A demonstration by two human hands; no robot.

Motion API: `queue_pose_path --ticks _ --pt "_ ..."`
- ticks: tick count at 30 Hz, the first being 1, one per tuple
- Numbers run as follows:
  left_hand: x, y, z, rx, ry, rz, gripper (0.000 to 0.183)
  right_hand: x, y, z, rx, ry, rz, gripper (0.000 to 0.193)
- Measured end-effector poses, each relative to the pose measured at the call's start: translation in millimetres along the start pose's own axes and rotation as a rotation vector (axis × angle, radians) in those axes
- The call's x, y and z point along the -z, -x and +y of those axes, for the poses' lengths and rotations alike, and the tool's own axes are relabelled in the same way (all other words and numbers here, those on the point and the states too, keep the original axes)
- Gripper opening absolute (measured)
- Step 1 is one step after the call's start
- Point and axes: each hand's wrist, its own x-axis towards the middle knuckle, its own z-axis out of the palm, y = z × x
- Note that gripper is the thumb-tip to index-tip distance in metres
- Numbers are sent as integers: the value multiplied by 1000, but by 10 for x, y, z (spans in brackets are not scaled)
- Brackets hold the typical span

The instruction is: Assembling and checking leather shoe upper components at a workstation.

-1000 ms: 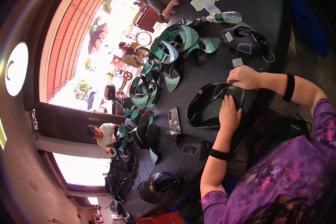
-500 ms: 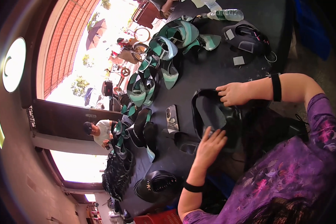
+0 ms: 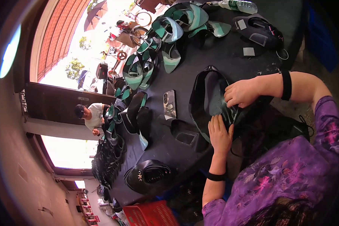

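Note:
A black shoe upper [image 3: 195, 98], shaped as a loop with a greyish lining, lies at the near table edge under both my hands. My left hand [image 3: 220, 136] rests on its near end, fingers stretched flat and thumb apart. My right hand [image 3: 242, 92] has its fingers bent over the side of the upper, gripping it; the fingertips are partly hidden. Beside the upper lie a dark cut piece [image 3: 186, 136] with a rectangular patch and a phone [image 3: 170, 104] in a patterned case.
Green-and-black pieces [image 3: 133, 71] curve along the table's far side. A dark shoe upper [image 3: 258, 33] and water bottle [image 3: 239, 6] lie at the back right. A coiled black upper [image 3: 147, 177] sits near a red crate [image 3: 151, 214]. Another person [image 3: 95, 115] is beyond.
My left hand has shifted right along the upper, and my right hand's fingers have curled over its side. The upper's far tip now stands out. The whole view has shifted slightly.

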Motion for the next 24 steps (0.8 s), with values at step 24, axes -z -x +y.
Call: queue_pose_path --ticks 24 --pt "136 44 47 -69 -97 -143 55 -103 194 36 -74 -193 4 24"
